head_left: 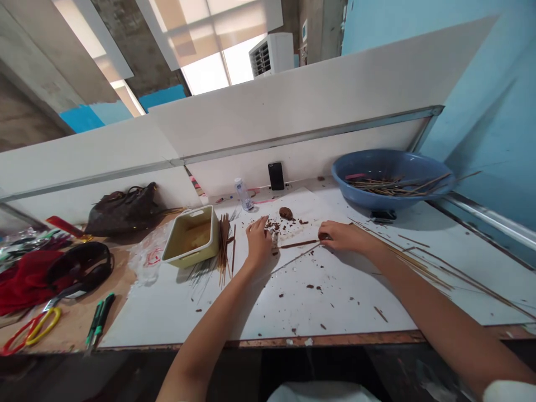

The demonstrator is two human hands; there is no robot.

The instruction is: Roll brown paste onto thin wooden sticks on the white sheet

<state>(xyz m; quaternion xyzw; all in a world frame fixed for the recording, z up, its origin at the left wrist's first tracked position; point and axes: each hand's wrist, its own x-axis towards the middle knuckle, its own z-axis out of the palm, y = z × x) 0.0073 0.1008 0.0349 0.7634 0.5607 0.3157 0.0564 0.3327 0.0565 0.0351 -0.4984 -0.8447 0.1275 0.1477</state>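
Note:
A thin stick with a dark brown, clay-like coating (299, 244) lies across the white board between my two hands. My right hand (340, 236) pinches it near its right end, fingers closed. By the other end rests my left hand (258, 241), its fingers stretched and a little apart. Just beyond them sits a brown clay-like lump (286, 213) among scattered brown crumbs (276, 226). A thin bare stick or wire (296, 258) runs slantwise below the coated one. Left of my left hand is a bundle of brown-coated sticks (224, 243).
An olive-green bin (190, 258) stands left, near a clear bottle (243, 195) and an upright phone (276, 176). A blue basin (389, 192) of sticks is back right, with long loose sticks (412, 262) below. Scissors (33, 330) and green-black pens (99, 319) lie far left.

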